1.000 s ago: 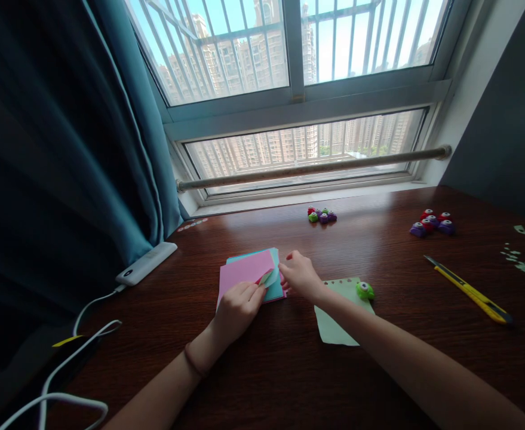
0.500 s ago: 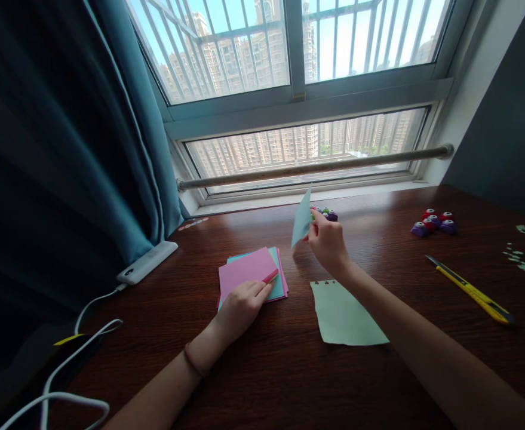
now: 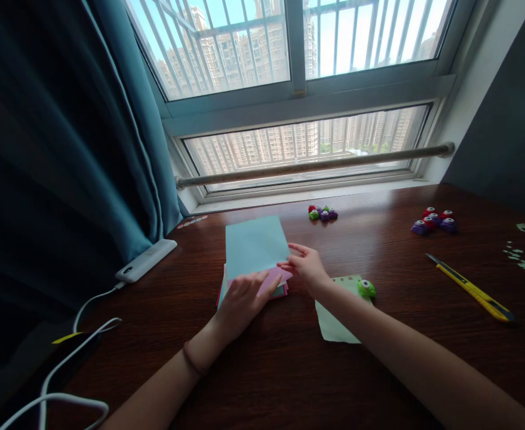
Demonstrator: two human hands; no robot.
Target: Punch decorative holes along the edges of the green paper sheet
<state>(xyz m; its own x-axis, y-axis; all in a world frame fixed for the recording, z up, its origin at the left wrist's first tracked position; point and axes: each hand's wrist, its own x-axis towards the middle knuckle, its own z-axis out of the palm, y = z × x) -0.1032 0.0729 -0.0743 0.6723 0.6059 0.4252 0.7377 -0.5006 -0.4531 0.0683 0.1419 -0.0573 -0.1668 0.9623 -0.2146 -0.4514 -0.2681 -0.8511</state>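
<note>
"What's the left grip (image 3: 243,298) doing?"
"Lying flat, fingers spread and unclenched, on the near edge of the light blue sheet (image 3: 254,243), which stretches towards its twelve o'clock over the paper stack (image 3: 282,291)."
"And the right grip (image 3: 306,267)?"
"At the left one's two o'clock, half-curled by the sheet's right edge. Whether it pinches, I can't tell."

A smooth, pale blue sheet of paper (image 3: 257,243) is lying on a stack of coloured paper (image 3: 282,291) on the desk (image 3: 316,394), its far end reaching beyond the stack toward twelve o'clock. Pink paper (image 3: 272,278) is showing at the sheet's five o'clock, one corner pointing toward three. Uneven pink edges are peeking from the stack at four and eight o'clock.
</note>
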